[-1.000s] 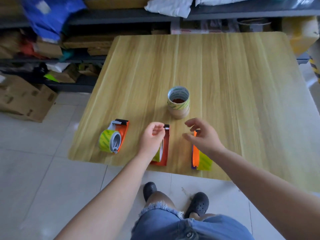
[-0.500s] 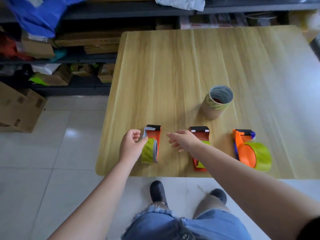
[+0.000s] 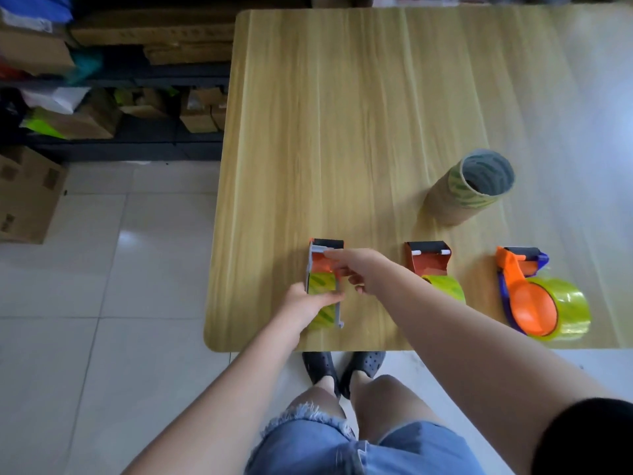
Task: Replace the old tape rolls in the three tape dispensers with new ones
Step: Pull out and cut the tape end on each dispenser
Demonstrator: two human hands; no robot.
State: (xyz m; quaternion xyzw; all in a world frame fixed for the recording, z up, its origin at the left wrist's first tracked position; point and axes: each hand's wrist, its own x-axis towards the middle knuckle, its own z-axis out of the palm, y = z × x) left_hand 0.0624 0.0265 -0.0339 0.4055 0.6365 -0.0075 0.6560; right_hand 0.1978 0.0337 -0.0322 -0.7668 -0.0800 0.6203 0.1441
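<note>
Tape dispensers: three in a row along the near edge of the table (image 3: 342, 97), the leftmost dispenser (image 3: 325, 265) in hand, the middle dispenser (image 3: 428, 262) and right dispenser (image 3: 524, 293) lying untouched beside it. Left hand (image 3: 305, 303) is closed around the yellow-green roll (image 3: 322, 293) at the dispenser's near end, presumably to steady it; right hand (image 3: 359, 269) reaches across with fingers curled at the orange body, though whether they pinch anything cannot be told. Stack of new rolls (image 3: 469, 190) stands upright behind the row, likely within reach for the swap
</note>
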